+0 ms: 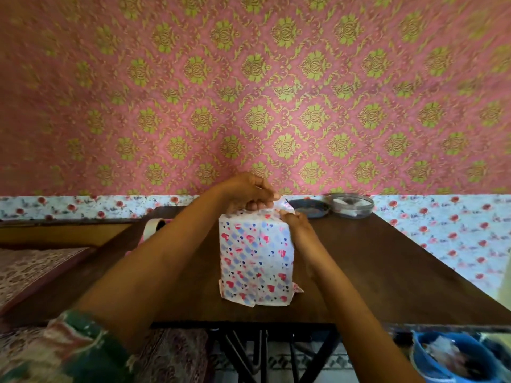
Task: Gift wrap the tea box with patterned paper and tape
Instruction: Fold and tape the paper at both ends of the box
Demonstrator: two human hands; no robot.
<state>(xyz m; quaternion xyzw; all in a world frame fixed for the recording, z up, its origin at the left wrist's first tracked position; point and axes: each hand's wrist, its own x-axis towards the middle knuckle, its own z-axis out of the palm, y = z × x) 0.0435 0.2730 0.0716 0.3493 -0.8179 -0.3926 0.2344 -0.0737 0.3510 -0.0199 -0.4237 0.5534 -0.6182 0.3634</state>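
Three containers in view: a clear round tub (350,205) at the table's far edge with something white inside, too blurred to name; a dark round dish (311,208) just beside it on its left, contents unclear; and a blue bowl (453,357) bottom right, below table level and cut off by the frame, holding blurry pale scraps. Tea box (255,258) stands upright mid-table (387,272), fully covered by patterned paper (240,297) with red and blue hearts, so the box's own print is hidden. Left hand (249,190) curls over the box top, gripping paper there. Right hand (293,221) pinches a paper flap at the top right corner. Tape roll (153,226) sits behind the left forearm, mostly hidden. Frame is motion-blurred, any writing unreadable.
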